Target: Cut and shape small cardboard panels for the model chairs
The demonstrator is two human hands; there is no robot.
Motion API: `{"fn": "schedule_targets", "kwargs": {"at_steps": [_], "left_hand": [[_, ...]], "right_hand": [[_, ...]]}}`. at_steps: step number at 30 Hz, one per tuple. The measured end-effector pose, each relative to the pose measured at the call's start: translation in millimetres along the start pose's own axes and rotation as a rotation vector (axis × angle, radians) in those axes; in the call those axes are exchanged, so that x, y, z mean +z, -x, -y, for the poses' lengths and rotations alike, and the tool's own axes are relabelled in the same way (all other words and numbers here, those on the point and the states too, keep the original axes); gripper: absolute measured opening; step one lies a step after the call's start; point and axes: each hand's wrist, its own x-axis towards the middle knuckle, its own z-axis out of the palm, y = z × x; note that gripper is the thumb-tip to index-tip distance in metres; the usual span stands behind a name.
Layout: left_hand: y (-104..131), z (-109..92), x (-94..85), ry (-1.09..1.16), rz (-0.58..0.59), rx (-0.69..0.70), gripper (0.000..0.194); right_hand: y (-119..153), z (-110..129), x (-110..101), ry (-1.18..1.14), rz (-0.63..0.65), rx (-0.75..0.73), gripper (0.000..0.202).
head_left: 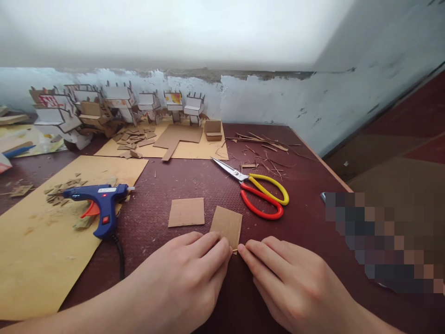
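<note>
The card (227,221) lies left of the scissors (245,178) and nearer the person. The left hand (194,269) has its fingers bunched over the card's near end, probably to keep it from sliding. The right hand (295,273), fingertips together, meets a thin strip (235,251) there; how firmly either hand pinches the strip I cannot tell.

Well left of the scissors, the glue gun (107,204) rests on paper (45,260), nozzle turned away from the hands, perhaps to keep heat and drips off the work. Its cable (120,260) passes behind the left arm (114,297), where it could snag. A second card (187,212) sits left of the scissors. The scissors themselves block the right hand's way forward; sticks (266,140) lie beyond them.
</note>
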Motion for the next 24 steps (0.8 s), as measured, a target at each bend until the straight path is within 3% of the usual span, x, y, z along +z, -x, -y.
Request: {"fn": "schedule_targets", "kwargs": {"at_steps": [7, 11, 24], "left_hand": [[-2.1, -0.7, -5.9, 0.004, -0.011, -0.010, 0.039], [-1.6, -0.2, -0.4, 0.027, 0.002, -0.009, 0.038], [-3.9, -2.2, -2.6, 0.001, -0.007, -0.006, 0.040]], "right_hand": [[2.0, 0.0, 4.0, 0.013, 0.023, -0.029, 0.029], [1.3, 0.1, 3.0, 0.000, 0.021, -0.027, 0.029], [0.5, 1.6, 6.0, 0.005, 0.047, 0.050, 0.027]]}}
